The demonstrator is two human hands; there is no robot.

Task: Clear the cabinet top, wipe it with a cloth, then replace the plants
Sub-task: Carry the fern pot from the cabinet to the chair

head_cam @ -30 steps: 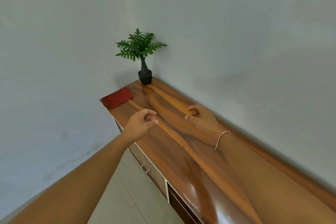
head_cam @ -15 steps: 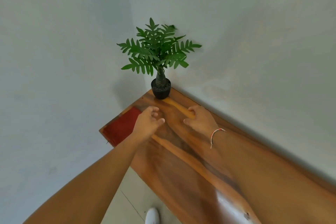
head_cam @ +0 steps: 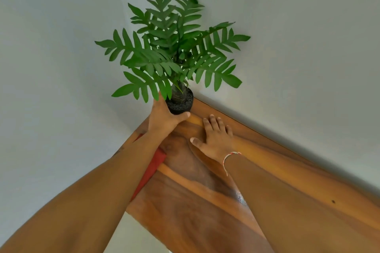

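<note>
A small potted plant [head_cam: 174,51] with green fern-like leaves stands in a black pot [head_cam: 182,103] at the far corner of the glossy wooden cabinet top [head_cam: 205,201]. My left hand [head_cam: 164,118] is wrapped around the pot's left and front side, thumb under its front. My right hand [head_cam: 214,139] lies flat on the wood just right of the pot, fingers spread, holding nothing. A red cloth [head_cam: 153,167] lies near the cabinet's left edge, mostly hidden under my left forearm.
Pale walls meet in the corner right behind the plant and run along the cabinet's back edge. The cabinet's left and front edges drop off to a light floor [head_cam: 131,234] below.
I have moved closer to the corner. My left hand went forward from above the wood and closed around the pot. My right hand opened and settled flat on the cabinet top.
</note>
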